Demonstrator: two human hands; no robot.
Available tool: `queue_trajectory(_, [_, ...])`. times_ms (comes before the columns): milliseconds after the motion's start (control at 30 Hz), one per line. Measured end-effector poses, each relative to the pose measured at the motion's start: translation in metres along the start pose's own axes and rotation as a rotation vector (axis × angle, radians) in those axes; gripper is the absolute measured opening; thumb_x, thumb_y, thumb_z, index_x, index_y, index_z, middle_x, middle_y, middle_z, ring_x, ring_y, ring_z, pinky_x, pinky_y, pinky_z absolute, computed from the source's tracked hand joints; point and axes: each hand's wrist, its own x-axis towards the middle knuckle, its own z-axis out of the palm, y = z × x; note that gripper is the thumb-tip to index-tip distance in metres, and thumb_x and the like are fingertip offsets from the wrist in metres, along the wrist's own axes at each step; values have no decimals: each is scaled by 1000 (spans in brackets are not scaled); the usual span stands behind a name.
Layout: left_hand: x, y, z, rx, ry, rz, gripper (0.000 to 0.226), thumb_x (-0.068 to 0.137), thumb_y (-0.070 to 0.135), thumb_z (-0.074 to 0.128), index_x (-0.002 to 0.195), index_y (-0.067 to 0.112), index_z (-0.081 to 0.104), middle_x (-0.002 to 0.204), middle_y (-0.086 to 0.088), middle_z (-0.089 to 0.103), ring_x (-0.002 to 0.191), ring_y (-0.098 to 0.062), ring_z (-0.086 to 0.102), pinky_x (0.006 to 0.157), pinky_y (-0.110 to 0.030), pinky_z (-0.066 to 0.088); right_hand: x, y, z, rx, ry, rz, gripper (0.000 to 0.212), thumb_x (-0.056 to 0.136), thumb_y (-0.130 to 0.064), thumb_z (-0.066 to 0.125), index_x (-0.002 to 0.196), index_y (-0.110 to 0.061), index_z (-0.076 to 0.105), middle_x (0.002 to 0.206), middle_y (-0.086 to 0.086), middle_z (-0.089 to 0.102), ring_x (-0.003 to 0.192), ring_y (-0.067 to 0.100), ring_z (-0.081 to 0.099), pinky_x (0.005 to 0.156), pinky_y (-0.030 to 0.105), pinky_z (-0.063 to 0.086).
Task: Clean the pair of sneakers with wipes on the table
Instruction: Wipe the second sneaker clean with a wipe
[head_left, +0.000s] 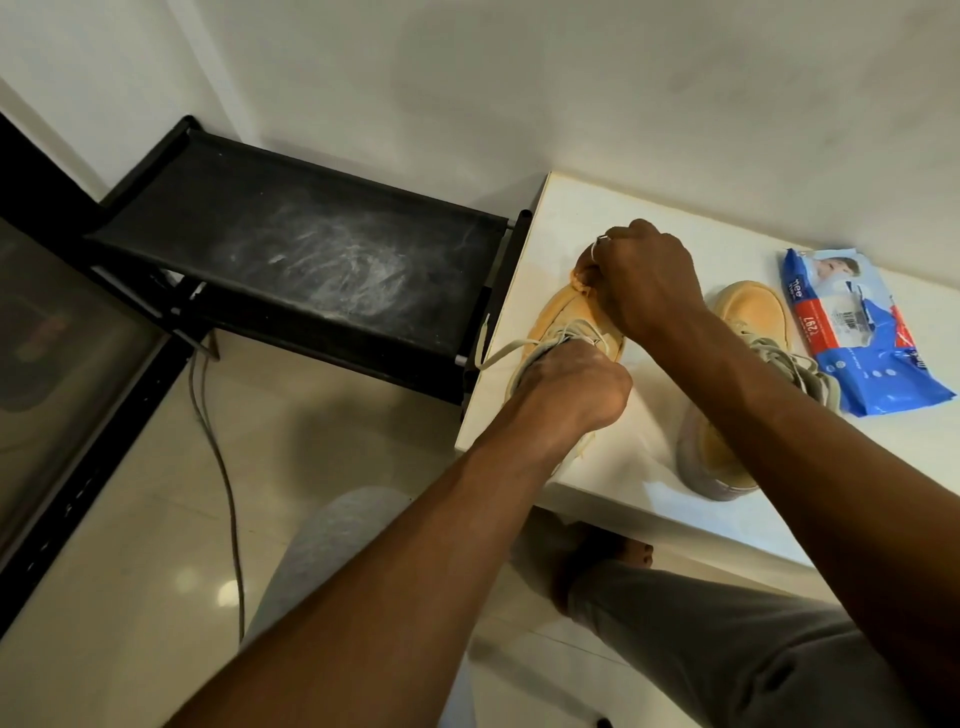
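Observation:
Two tan sneakers stand on the white table (597, 208). My left hand (574, 387) grips the left sneaker (558, 312) at its laces and opening, holding it down. My right hand (644, 275) is closed over that sneaker's toe, pressing a small crumpled wipe (584, 275) against it; most of the wipe is hidden under my fingers. The right sneaker (748, 317) sits untouched beside my right forearm. A blue pack of wipes (852, 332) lies at the table's right.
A black, dusty shoe rack (291, 260) stands left of the table, touching its edge. A grey cable (218, 467) trails on the tiled floor. My legs in grey trousers are below the table's front edge. White wall behind.

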Motion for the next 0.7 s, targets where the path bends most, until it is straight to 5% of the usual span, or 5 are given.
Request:
queue_trajectory(167, [-3, 2, -1, 33, -7, -16, 31, 105, 18, 42, 127, 1, 57, 127, -17, 61, 116, -30, 59, 97, -38, 49, -3, 5, -3, 20, -27, 126, 19, 87, -17, 58, 98, -13, 73, 97, 10, 69, 96, 36, 58, 70, 40, 49])
queue_trajectory(700, [7, 2, 1, 87, -44, -44, 26, 103, 13, 40, 117, 1, 57, 126, -15, 59, 110, -27, 58, 90, -35, 48, -6, 6, -21, 198, -260, 507, 20, 77, -22, 73, 90, -7, 67, 89, 12, 65, 75, 32, 58, 67, 33, 47])
